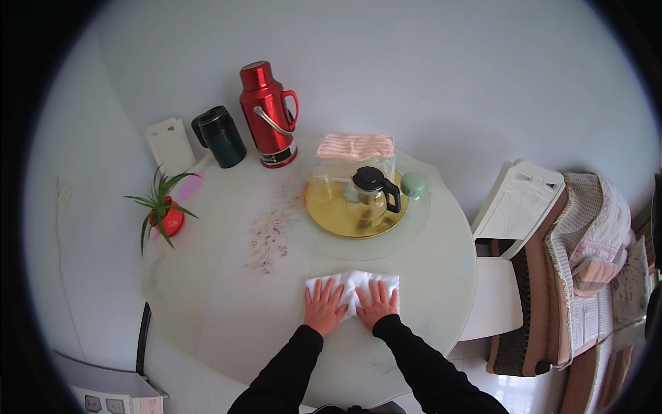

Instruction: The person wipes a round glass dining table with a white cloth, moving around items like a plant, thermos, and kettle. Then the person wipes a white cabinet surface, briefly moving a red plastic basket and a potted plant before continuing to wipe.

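Note:
A white cloth (354, 279) lies flat on the pale round table (222, 310), with a slight ridge between my hands. My left hand (325, 308) presses palm down on its left half, fingers spread. On the right half rests my right hand (376, 305), also palm down with the fingers apart. Neither hand grips the cloth. Beyond it, a gold round tray (341, 225) sits on a clear glass turntable (331, 251). A glass teapot (364, 207) with a black lid and handle stands on the tray.
Clear cups (321, 189), a pink-and-white patterned cloth (356, 146) and a green round object (413, 185) surround the teapot. A red thermos flask (266, 114), a dark jug (220, 137) and a potted plant (168, 217) stand further left. White chair (517, 207) and sofa (589, 269) are on the right.

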A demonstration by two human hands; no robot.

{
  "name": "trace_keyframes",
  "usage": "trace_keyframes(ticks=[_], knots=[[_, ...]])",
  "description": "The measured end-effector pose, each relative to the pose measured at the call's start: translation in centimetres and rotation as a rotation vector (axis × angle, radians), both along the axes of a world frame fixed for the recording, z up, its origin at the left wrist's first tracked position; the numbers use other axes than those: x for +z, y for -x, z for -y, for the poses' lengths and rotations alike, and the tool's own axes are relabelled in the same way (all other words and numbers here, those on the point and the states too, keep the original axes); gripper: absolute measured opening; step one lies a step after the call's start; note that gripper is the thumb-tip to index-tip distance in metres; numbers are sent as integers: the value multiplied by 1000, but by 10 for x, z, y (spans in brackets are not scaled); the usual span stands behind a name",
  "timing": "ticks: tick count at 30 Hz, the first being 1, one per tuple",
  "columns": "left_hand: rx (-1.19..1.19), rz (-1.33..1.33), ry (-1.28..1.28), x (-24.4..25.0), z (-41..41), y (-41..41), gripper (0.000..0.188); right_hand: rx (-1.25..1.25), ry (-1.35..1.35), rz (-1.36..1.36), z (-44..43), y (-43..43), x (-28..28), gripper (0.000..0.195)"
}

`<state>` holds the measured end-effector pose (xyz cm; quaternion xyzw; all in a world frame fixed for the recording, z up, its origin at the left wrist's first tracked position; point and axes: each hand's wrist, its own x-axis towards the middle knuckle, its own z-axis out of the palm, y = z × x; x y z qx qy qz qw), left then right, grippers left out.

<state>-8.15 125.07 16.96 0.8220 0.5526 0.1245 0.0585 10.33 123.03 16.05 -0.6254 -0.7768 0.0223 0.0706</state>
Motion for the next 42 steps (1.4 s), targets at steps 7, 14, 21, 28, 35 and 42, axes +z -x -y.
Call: trace_keyframes(ticks=[7,14,21,28,35,42], knots=[[-3,16,-67,-4,64,47,54,56,7,30,61,42,0,60],[-63,13,-106,-1,139,83,54,82,40,11,143,68,-1,60],[-122,39,-36,5,199,106,56,73,43,11,211,91,1,62],[-155,28,-46,-2,213,108,55,44,131,6,234,98,2,63],[-178,-5,-9,-3,206,97,53,36,2,-38,232,96,5,63],[-227,-16,-49,-6,162,51,52,-10,-87,-25,196,59,4,62]])
